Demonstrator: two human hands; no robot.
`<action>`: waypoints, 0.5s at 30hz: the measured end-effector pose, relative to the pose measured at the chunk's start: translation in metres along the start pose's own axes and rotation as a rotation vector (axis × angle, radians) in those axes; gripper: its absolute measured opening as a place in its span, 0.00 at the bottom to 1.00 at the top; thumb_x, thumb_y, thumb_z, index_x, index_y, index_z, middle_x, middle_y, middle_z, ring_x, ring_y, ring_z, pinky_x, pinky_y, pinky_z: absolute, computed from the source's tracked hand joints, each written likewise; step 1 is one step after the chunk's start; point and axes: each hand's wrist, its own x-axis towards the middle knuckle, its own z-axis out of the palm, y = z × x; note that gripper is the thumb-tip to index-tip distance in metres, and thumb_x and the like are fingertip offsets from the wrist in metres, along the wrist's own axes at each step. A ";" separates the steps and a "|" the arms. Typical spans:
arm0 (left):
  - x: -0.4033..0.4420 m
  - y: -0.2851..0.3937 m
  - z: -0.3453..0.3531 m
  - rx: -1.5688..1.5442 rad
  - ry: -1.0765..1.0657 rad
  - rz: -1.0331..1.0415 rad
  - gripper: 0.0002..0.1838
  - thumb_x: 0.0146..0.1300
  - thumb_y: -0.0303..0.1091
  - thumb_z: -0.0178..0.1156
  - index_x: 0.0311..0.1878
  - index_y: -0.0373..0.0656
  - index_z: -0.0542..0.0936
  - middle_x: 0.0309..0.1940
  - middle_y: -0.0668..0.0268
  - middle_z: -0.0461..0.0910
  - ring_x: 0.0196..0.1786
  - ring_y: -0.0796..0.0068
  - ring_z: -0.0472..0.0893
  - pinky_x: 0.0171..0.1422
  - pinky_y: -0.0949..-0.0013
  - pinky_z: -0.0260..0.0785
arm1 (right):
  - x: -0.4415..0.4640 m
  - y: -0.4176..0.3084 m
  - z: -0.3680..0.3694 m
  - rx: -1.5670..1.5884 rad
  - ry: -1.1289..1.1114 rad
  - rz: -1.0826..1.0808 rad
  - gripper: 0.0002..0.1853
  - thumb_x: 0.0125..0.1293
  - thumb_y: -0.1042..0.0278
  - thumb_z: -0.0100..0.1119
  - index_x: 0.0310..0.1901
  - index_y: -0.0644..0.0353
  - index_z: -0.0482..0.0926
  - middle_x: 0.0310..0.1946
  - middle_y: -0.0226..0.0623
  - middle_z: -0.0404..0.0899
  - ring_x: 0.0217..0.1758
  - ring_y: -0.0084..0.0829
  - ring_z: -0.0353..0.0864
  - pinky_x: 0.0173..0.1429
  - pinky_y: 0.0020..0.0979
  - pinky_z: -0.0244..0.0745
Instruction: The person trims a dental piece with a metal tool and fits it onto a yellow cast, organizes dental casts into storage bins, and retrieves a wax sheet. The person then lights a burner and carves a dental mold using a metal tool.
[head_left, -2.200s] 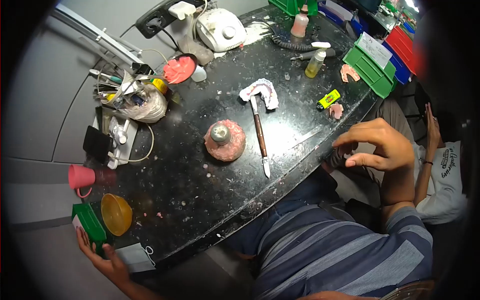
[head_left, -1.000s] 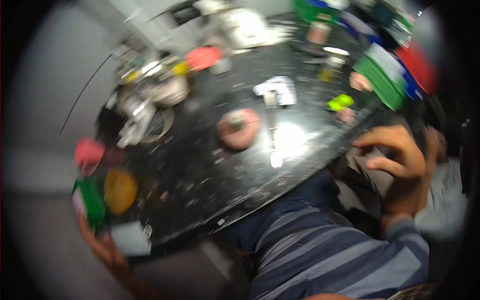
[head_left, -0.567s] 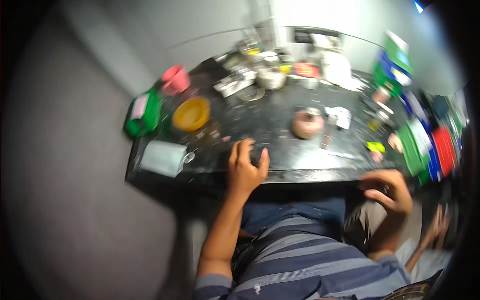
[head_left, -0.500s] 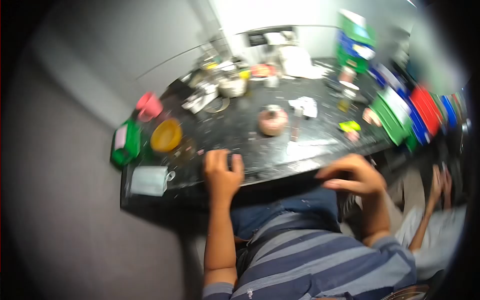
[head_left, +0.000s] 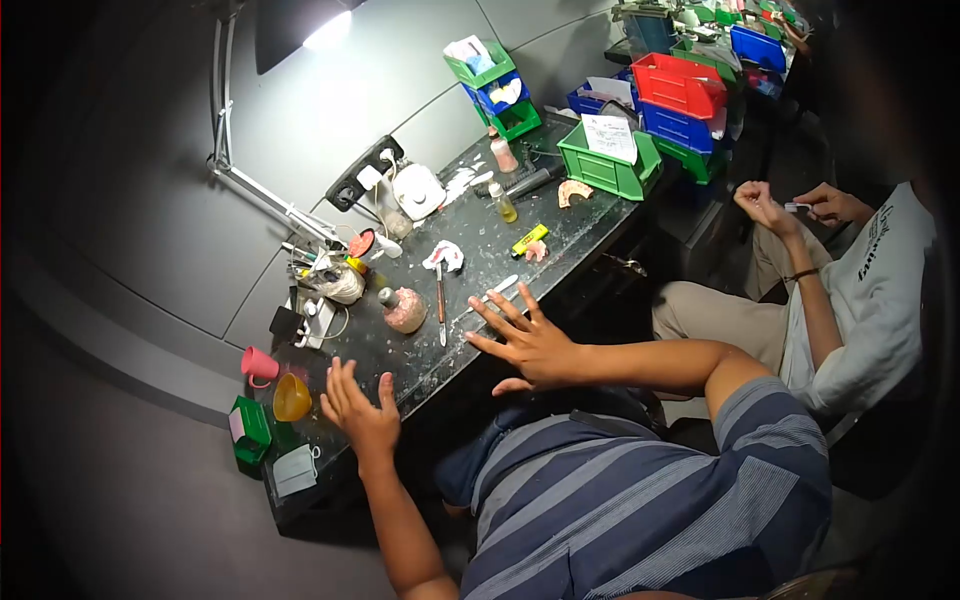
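Head view: left hand [head_left: 365, 425] and right hand [head_left: 535, 352] well apart, fingers spread, both empty; brown-handled metal hand tool [head_left: 441, 298] and pink, grey-necked lumpy round piece [head_left: 405, 312] lie beyond, between them; judged a pause, any pickup requiring closed fingers.

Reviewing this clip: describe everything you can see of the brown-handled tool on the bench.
The tool is slender, with a brown, wood-like handle and pale, metallic-looking ends, the nearer one blade-shaped. It lies flat on the black bench, between the pink jar and the right hand. Its far end reaches the white arch; whether they touch is unclear. Neither hand holds it.
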 end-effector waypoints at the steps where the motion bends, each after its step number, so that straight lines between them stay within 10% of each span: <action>1: -0.001 0.011 -0.012 -0.118 0.086 0.020 0.32 0.67 0.53 0.58 0.65 0.39 0.71 0.72 0.52 0.63 0.76 0.49 0.57 0.76 0.38 0.41 | 0.000 -0.003 -0.012 0.037 0.061 0.010 0.42 0.64 0.34 0.54 0.74 0.50 0.60 0.77 0.53 0.46 0.80 0.52 0.42 0.78 0.60 0.28; 2: -0.006 0.018 -0.018 -0.234 0.166 0.030 0.33 0.67 0.54 0.57 0.68 0.41 0.69 0.73 0.53 0.62 0.77 0.49 0.55 0.76 0.37 0.40 | -0.001 -0.007 -0.023 0.079 0.113 0.021 0.41 0.64 0.33 0.53 0.73 0.50 0.61 0.77 0.53 0.46 0.81 0.52 0.39 0.79 0.59 0.26; 5: -0.015 0.031 -0.014 0.273 -0.462 0.188 0.22 0.73 0.52 0.47 0.60 0.56 0.81 0.78 0.59 0.54 0.81 0.51 0.46 0.78 0.37 0.31 | -0.002 -0.005 -0.021 0.101 0.265 -0.100 0.39 0.63 0.39 0.59 0.72 0.49 0.64 0.75 0.49 0.54 0.78 0.47 0.50 0.79 0.55 0.32; 9: -0.006 0.042 -0.024 -0.079 -0.123 0.159 0.30 0.74 0.57 0.40 0.64 0.47 0.78 0.73 0.55 0.64 0.79 0.48 0.52 0.78 0.39 0.30 | -0.003 0.008 0.006 -0.021 0.023 -0.011 0.36 0.64 0.34 0.54 0.70 0.42 0.69 0.78 0.46 0.50 0.82 0.51 0.36 0.79 0.59 0.23; 12: 0.009 0.031 -0.013 -0.027 -0.274 0.170 0.34 0.72 0.60 0.42 0.71 0.48 0.70 0.78 0.56 0.52 0.80 0.48 0.47 0.79 0.40 0.32 | 0.009 0.006 -0.019 0.032 -0.027 0.022 0.38 0.59 0.34 0.60 0.69 0.44 0.69 0.78 0.47 0.49 0.82 0.52 0.35 0.78 0.61 0.23; 15: 0.028 -0.007 -0.011 0.111 -0.510 0.413 0.39 0.67 0.70 0.39 0.63 0.49 0.78 0.77 0.53 0.54 0.80 0.45 0.47 0.78 0.38 0.34 | 0.035 0.027 -0.053 0.136 0.413 -0.098 0.38 0.56 0.44 0.69 0.64 0.54 0.69 0.70 0.58 0.61 0.73 0.54 0.57 0.75 0.55 0.47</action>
